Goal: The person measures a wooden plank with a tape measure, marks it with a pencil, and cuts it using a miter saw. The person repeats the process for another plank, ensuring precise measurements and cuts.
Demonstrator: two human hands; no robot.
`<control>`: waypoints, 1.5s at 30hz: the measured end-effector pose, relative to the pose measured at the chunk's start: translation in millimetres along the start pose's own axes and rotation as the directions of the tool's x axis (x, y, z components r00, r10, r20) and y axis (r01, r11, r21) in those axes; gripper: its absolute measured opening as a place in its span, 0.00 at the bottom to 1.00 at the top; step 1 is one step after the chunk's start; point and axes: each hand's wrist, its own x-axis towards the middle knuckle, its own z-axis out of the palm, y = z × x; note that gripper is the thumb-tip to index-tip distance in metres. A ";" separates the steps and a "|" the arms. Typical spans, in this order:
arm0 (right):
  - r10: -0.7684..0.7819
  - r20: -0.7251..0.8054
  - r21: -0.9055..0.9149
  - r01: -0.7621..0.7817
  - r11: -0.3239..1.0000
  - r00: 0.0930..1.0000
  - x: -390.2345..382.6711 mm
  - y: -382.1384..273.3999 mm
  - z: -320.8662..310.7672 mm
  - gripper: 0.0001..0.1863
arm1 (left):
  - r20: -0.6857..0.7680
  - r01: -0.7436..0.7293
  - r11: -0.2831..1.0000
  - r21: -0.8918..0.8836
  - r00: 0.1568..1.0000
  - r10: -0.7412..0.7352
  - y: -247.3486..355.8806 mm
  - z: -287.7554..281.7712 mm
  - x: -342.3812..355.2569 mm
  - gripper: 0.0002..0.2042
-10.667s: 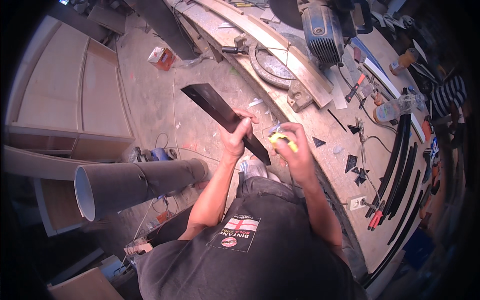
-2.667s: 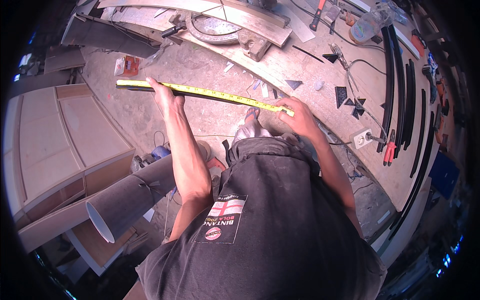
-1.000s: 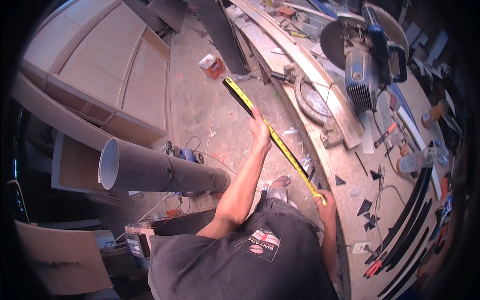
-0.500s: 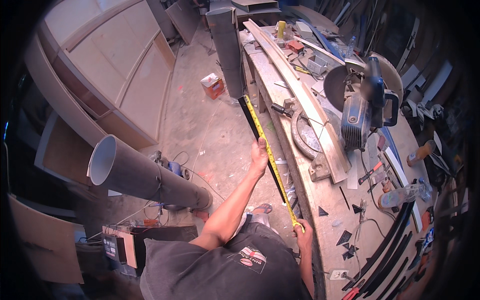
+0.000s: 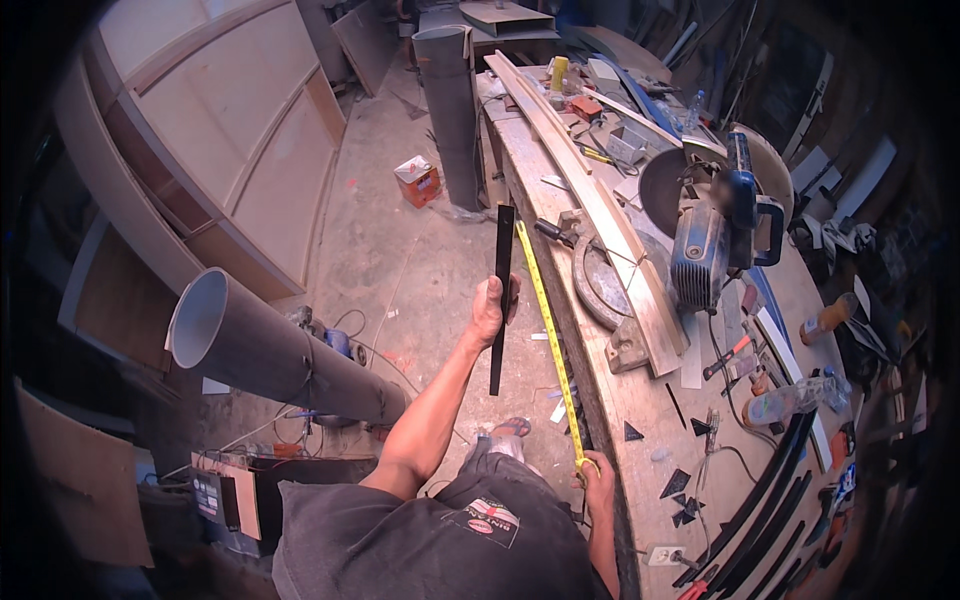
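Observation:
My left hand (image 5: 487,310) is closed around a narrow, flat black strip (image 5: 504,242), which stands nearly upright in the view above the floor. Low beside the bench edge, my right hand (image 5: 598,481) grips a tape measure, its case mostly hidden by the fingers. From that hand the yellow tape blade (image 5: 548,325) runs out long and straight, away from me along the bench edge. A gap separates the blade from the black strip.
On the workbench (image 5: 640,440) to my right stand a blue mitre saw (image 5: 705,240) and long wooden boards (image 5: 570,150). Black strips (image 5: 765,510), triangular offcuts and a bottle (image 5: 785,402) lie nearer. Large grey tubes (image 5: 290,350) and a red-white box (image 5: 417,182) are on the left.
The black strip has come away from the tape blade and swung to the left, turning more upright. The blade stays extended from my right hand. My view has shifted slightly.

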 end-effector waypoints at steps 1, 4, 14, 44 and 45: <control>-0.010 -0.001 -0.008 0.010 1.000 1.000 -0.5 1.8 0.4 0.19 | 0.006 -0.002 1.000 0.013 1.000 0.002 0.7 -3.6 0.8 0.45; 0.015 -0.006 -0.001 -0.015 1.000 1.000 -5.7 10.1 3.2 0.19 | 0.000 -0.031 0.996 0.082 1.000 0.031 1.3 -13.0 1.7 0.45; 0.075 -0.010 -0.204 -0.076 0.976 0.997 -16.9 38.6 1.7 0.14 | -0.048 -0.164 0.965 0.205 0.983 0.178 0.2 -31.2 11.4 0.46; 0.092 0.011 -0.218 -0.087 0.972 0.996 -21.7 37.9 5.2 0.24 | 0.045 -0.250 0.946 0.207 0.968 0.246 17.8 -17.6 18.0 0.51; 0.038 0.015 -0.258 -0.033 0.965 0.999 -21.1 38.6 4.8 0.25 | 0.035 -0.277 0.935 0.220 0.960 0.277 19.0 -14.6 18.3 0.49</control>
